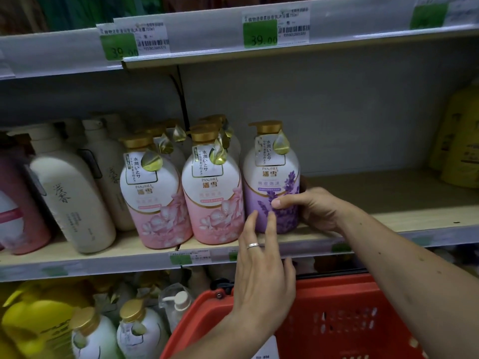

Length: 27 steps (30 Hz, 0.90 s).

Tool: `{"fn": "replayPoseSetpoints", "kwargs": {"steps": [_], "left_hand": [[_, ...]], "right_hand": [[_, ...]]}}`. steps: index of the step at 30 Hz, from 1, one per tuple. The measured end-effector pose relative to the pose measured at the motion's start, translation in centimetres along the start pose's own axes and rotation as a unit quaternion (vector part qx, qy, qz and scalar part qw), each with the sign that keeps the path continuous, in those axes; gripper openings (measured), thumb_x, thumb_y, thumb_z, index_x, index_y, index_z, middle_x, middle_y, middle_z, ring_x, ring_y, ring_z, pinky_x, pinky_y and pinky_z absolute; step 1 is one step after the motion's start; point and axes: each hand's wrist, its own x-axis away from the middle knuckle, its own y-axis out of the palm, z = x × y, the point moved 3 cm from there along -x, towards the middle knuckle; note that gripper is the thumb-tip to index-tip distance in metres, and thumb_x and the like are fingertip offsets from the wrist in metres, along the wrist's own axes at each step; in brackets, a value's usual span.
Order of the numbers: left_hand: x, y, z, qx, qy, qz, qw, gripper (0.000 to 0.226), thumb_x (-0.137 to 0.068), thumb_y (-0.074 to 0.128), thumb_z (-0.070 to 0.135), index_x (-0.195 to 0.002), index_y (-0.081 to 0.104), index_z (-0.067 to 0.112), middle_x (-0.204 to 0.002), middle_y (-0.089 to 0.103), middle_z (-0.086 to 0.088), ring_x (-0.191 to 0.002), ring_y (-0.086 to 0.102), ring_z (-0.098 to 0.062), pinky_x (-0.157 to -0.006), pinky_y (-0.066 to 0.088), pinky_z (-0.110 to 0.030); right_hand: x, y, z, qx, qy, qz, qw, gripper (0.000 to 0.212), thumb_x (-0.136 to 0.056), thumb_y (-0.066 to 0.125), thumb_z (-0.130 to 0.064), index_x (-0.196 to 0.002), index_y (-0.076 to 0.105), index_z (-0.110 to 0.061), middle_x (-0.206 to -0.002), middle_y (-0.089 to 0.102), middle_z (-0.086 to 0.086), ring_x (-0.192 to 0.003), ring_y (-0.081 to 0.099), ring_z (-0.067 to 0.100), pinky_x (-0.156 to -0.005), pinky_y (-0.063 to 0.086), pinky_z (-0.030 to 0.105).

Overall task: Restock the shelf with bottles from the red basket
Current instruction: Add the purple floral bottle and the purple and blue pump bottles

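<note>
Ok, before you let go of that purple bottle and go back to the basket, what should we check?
1. Purple bottle upright on the shelf: ok.
2. Label facing out: ok.
3. In line with the pink bottles: not ok, it stands slightly further back.
4. Right hand gripping the bottle: ok.
5. Left hand free, fingers at the bottle's base: ok.
6. Bottles left in the red basket: cannot tell.
</note>
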Motion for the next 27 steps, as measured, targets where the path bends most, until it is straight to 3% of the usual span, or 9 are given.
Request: {"fn": "replayPoseSetpoints", "kwargs": {"steps": [3, 8, 13, 15, 19, 24, 27], "left_hand": [[0.2, -0.1, -0.3, -0.009, 0.013, -0.007, 1.0, 0.086, -0.097, 0.053, 0.03, -0.164, -0.003, 0.033, -0.168, -0.014, -0.001, -0.158, 0.001, -0.022, -0.125, 0.027, -0.042], [-0.1, -0.2, -0.6, -0.024, 0.011, -0.005, 1.0, 0.085, -0.098, 0.054, 0.028, -0.163, 0.001, 0.037, -0.167, -0.023, 0.003, -0.157, 0.003, -0.024, -0.123, 0.03, -0.042], [0.0, 0.1, -0.6, -0.021, 0.0, 0.004, 1.0, 0.094, -0.097, 0.057, 0.027, -0.16, -0.009, 0.048, -0.168, -0.021, 0.0, -0.157, 0.0, -0.026, -0.123, 0.029, -0.043], [-0.1, 0.2, -0.7, -0.024, 0.002, 0.011, 1.0, 0.095, -0.096, 0.059, 0.026, -0.161, -0.006, 0.047, -0.169, -0.015, -0.004, -0.155, 0.004, -0.027, -0.121, 0.031, -0.044], [-0.5, 0.3, -0.9, -0.032, 0.004, 0.014, 0.999, 0.085, -0.096, 0.059, 0.025, -0.163, 0.007, 0.038, -0.169, -0.009, -0.006, -0.155, 0.006, -0.029, -0.122, 0.03, -0.045], [-0.3, 0.3, -1.1, -0.038, 0.013, 0.025, 0.999, 0.08, -0.094, 0.06, 0.022, -0.163, 0.019, 0.031, -0.168, -0.004, -0.01, -0.154, 0.007, -0.029, -0.122, 0.025, -0.039], [-0.2, 0.4, -1.3, -0.04, 0.013, 0.022, 0.999, 0.082, -0.092, 0.061, 0.021, -0.163, 0.019, 0.028, -0.168, -0.004, -0.013, -0.155, 0.007, -0.031, -0.123, 0.024, -0.041]], "right_hand": [[-0.4, -0.1, -0.1, 0.014, 0.015, -0.04, 0.999, 0.073, -0.043, 0.1, -0.012, -0.112, 0.078, -0.005, -0.121, 0.074, 0.017, -0.115, 0.07, 0.029, -0.1, 0.054, 0.04], [-0.7, 0.0, -0.2, -0.003, 0.022, -0.115, 0.993, 0.049, -0.064, 0.083, -0.009, -0.112, 0.079, -0.012, -0.121, 0.074, 0.015, -0.112, 0.071, 0.027, -0.089, 0.059, 0.033], [-0.8, -0.1, 0.2, -0.02, 0.028, -0.142, 0.989, 0.052, -0.067, 0.085, -0.01, -0.118, 0.076, -0.011, -0.125, 0.072, 0.014, -0.116, 0.069, 0.027, -0.093, 0.057, 0.033], [-0.8, -0.2, 0.2, -0.002, 0.028, -0.132, 0.991, 0.059, -0.063, 0.093, -0.016, -0.119, 0.076, -0.011, -0.129, 0.07, 0.014, -0.12, 0.067, 0.027, -0.098, 0.056, 0.034], [-1.2, -0.4, 0.6, 0.076, 0.005, -0.035, 0.996, 0.064, -0.046, 0.105, -0.029, -0.103, 0.082, -0.015, -0.115, 0.077, 0.01, -0.11, 0.073, 0.022, -0.106, 0.052, 0.038], [-1.1, -0.2, 0.9, 0.05, -0.021, -0.015, 0.998, 0.066, -0.044, 0.105, -0.025, -0.103, 0.081, -0.009, -0.113, 0.077, 0.013, -0.109, 0.073, 0.024, -0.1, 0.055, 0.037], [-1.0, 0.1, 1.1, 0.036, -0.029, -0.038, 0.998, 0.064, -0.043, 0.105, -0.026, -0.101, 0.082, -0.009, -0.113, 0.077, 0.013, -0.108, 0.074, 0.023, -0.088, 0.059, 0.03]]}}
